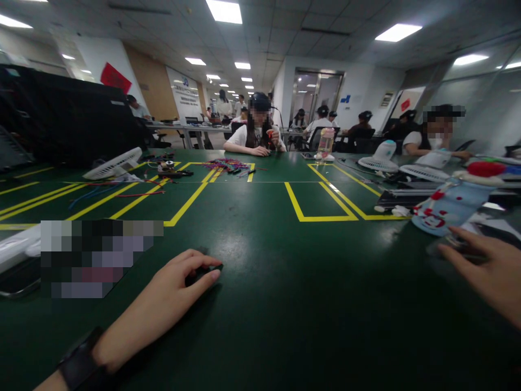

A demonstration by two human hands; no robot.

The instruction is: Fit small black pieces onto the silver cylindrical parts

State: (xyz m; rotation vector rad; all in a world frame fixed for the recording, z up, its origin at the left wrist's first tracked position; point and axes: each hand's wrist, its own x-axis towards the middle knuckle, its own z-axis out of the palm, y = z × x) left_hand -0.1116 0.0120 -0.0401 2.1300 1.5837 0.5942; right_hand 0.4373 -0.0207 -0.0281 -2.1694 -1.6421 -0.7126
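Note:
My left hand (183,282) rests on the green table top (260,326), a black watch (83,358) on its wrist. Its fingers are loosely bent, with thumb and index tips close together, and I see nothing held. Far to the right, my right hand (488,260) has its thumb and index finger around a small clear, blurred object (434,248), whose kind I cannot make out. Just behind that hand stands a light-blue cup (443,209) with a red-and-white pattern and a red top.
White fans (382,156) lie at the right, near a dark metal piece (402,198). At the left are another white fan (118,163) and loose wires (150,193). Tangled coloured wires (230,165) lie before a person (248,138) seated opposite. Yellow tape (325,219) marks the table.

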